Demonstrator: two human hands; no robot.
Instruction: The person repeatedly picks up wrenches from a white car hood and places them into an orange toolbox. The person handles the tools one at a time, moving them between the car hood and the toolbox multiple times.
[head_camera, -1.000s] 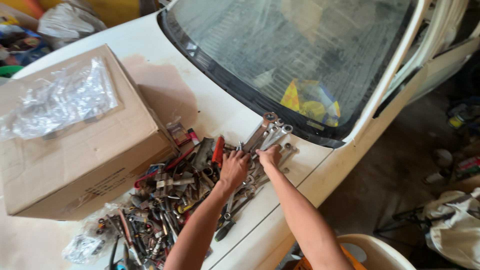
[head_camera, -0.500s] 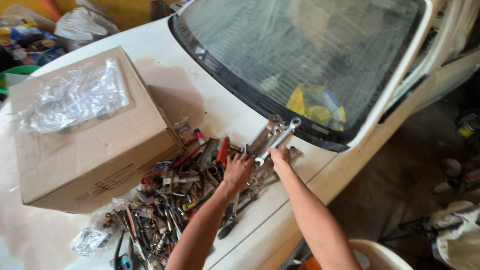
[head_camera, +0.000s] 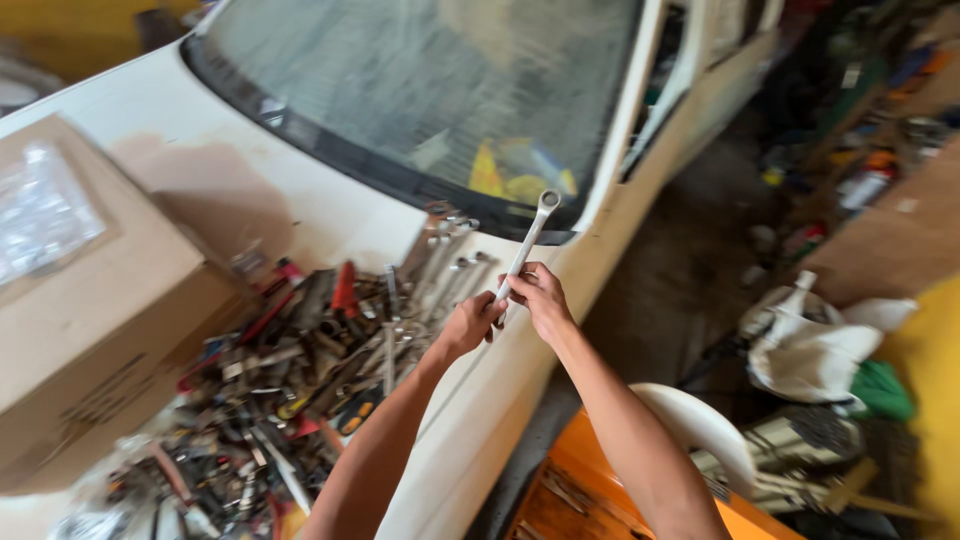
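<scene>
Ring spanner (head_camera: 528, 243), silver, one item: we hold it raised above the car bonnet (head_camera: 330, 225), ring end up and tilted toward the windscreen (head_camera: 420, 80). Our right hand (head_camera: 535, 298) is closed on its lower shank; our left hand (head_camera: 467, 323) pinches the bottom end just beside it. Row of spanners (head_camera: 450, 262): lying on the bonnet, left of the held one. Heap of mixed hand tools (head_camera: 290, 370): spread over the bonnet, red handles among them. Cardboard box (head_camera: 80, 300): at the heap's left edge, a clear plastic bag (head_camera: 40, 210) on top.
</scene>
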